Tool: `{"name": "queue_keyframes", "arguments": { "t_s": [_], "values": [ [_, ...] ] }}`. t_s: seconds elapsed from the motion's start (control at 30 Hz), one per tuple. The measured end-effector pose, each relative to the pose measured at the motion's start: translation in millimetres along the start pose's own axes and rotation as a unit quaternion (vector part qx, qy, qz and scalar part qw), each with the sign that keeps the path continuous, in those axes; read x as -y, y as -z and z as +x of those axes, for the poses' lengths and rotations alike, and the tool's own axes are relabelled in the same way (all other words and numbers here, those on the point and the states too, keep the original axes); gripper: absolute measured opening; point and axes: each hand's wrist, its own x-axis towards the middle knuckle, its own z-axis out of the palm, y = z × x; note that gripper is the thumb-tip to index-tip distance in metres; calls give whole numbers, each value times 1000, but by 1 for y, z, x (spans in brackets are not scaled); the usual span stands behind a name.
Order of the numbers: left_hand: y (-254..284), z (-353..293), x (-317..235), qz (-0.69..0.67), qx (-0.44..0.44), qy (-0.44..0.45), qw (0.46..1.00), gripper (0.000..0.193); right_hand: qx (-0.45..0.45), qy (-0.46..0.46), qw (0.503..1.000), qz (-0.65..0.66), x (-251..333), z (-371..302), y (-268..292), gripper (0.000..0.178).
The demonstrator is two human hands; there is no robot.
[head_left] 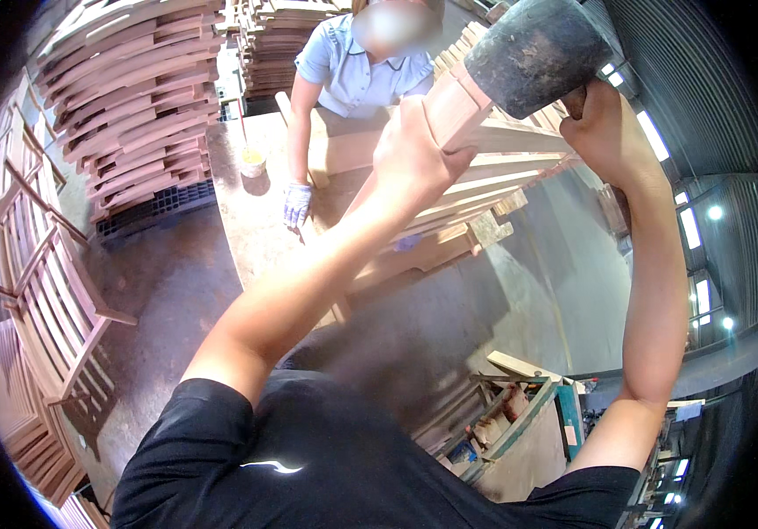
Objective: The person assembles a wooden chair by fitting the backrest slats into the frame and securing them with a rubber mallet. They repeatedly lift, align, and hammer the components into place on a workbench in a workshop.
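The left hand point(419, 150) is wrapped around the wooden block point(460, 104) over the upper edge of the slatted frame point(520, 139), presumably to steady it, while the right hand point(606, 137) grips the rubber mallet point(533, 57) close to its head, apparently for control.

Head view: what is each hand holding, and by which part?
The right hand holds the black-headed mallet by its mostly hidden handle; the left hand grips a wooden piece close to the mallet head.
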Motion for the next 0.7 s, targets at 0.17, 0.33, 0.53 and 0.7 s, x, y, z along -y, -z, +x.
{"name": "queue_keyframes", "arguments": {
  "t_s": [0.17, 0.33, 0.53, 0.7],
  "values": [
    [-8, -12, 11, 27, -33, -4, 999, 70, -5, 10, 1000, 25, -6, 0, -8, 27],
    [-14, -14, 18, 23, -54, -23, 998, 68, 5, 9, 1000, 23, -12, 3, -10, 30],
    [-16, -15, 25, 16, -84, -54, 995, 65, 16, 4, 1000, 20, -10, 5, -12, 32],
    [-16, -15, 19, -7, -35, -19, 999, 71, 11, -22, 1000, -6, -4, 0, -4, 28]
  ]
}}
